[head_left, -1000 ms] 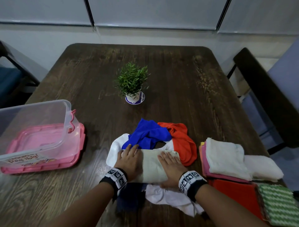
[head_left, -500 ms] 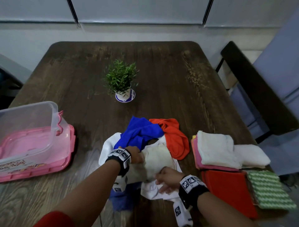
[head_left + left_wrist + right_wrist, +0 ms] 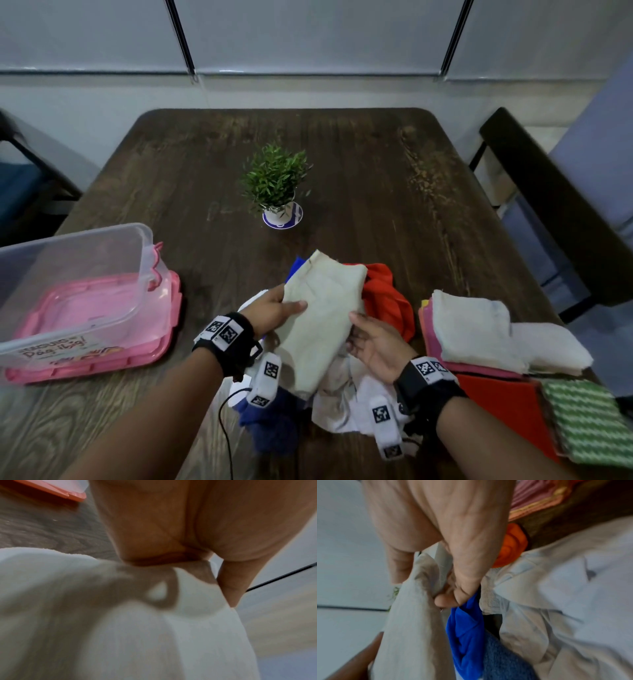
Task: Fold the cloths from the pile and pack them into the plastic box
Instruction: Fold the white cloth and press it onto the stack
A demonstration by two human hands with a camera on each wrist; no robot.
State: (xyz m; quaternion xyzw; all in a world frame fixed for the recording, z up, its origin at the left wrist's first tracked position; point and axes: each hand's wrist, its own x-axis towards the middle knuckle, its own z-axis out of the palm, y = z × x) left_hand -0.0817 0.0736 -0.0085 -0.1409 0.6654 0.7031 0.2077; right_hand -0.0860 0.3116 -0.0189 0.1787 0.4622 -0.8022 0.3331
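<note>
The dark wooden worktop carries everything within reach: the clear plastic box, open on its pink lid at the left, probably so a folded piece can drop straight in, and at the right a stack of folded cloths, likely parked until packing. Between them lies the loose pile, with an orange cloth and a blue one in it. Above the pile both hands hold the folded cream cloth lifted and tilted: the left hand pinches its left edge, thumb on top, and the right hand grips its right edge, fingers curled under, which seems meant to keep the folds from opening. A second ago this cloth lay flat on the pile under both flat palms; now it is off the pile and turned lengthwise.
</note>
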